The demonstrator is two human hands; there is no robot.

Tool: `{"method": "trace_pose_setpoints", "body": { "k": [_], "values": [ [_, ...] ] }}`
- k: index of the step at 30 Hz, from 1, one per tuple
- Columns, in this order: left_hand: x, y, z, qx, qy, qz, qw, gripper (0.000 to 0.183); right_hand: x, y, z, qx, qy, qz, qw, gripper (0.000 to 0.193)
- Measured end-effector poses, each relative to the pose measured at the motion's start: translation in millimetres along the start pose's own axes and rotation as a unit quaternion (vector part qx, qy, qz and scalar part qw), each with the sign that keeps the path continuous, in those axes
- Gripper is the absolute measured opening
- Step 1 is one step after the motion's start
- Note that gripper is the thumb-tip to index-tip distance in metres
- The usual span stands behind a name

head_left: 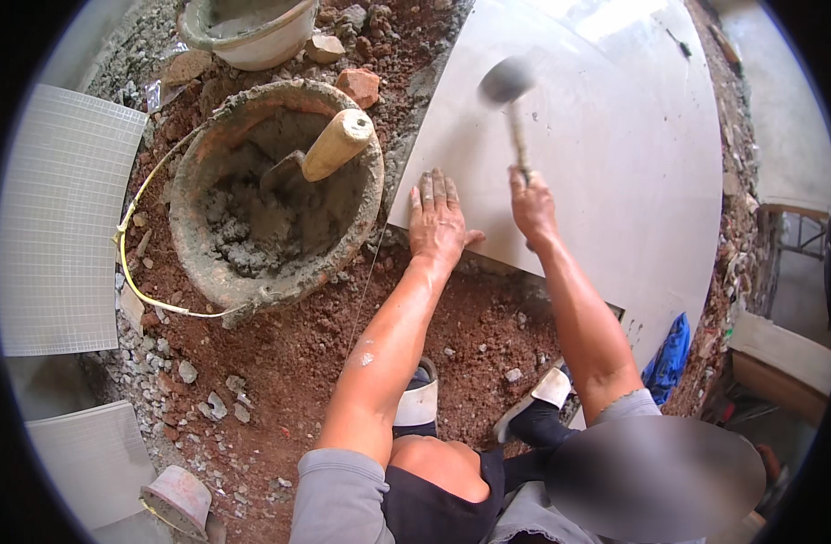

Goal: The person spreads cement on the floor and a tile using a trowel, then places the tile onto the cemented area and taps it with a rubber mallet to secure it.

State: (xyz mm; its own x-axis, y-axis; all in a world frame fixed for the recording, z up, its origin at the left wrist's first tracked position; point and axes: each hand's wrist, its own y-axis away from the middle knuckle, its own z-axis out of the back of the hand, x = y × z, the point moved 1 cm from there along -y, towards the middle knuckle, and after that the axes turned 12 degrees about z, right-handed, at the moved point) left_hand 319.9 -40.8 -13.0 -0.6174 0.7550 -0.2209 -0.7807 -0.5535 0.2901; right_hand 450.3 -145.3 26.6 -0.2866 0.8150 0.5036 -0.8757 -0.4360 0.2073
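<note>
My right hand is closed around the handle of a mallet, whose dark round head is a little blurred above a large pale floor tile. Fingers stretched forward, my left hand lies flat on the near left corner of that tile, its thumb out to the side. Grey mortar clings to its fingertips. Left of this hand stands a bucket of wet grey mortar. A trowel with a wooden handle rests in it, its blade partly sunk in the mortar.
A second basin stands behind the bucket, near a broken brick piece. Gridded tile backs lie at the left, with a small upturned pail below. Reddish rubble soil surrounds my feet. A blue cloth or bag lies at right.
</note>
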Motion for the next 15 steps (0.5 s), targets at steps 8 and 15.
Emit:
{"method": "trace_pose_setpoints", "body": {
  "k": [8, 15],
  "values": [
    [0.0, -1.3, 0.8, 0.030, -0.008, -0.001, 1.000, 0.116, -15.1, 17.2, -4.5, -0.015, -0.019, 0.031, 0.999, 0.056],
    [1.9, 1.0, -2.5, 0.010, 0.019, -0.005, 1.000, 0.116, -35.3, 93.2, -5.7, -0.066, -0.044, 0.066, 0.995, 0.044]
  ]
}}
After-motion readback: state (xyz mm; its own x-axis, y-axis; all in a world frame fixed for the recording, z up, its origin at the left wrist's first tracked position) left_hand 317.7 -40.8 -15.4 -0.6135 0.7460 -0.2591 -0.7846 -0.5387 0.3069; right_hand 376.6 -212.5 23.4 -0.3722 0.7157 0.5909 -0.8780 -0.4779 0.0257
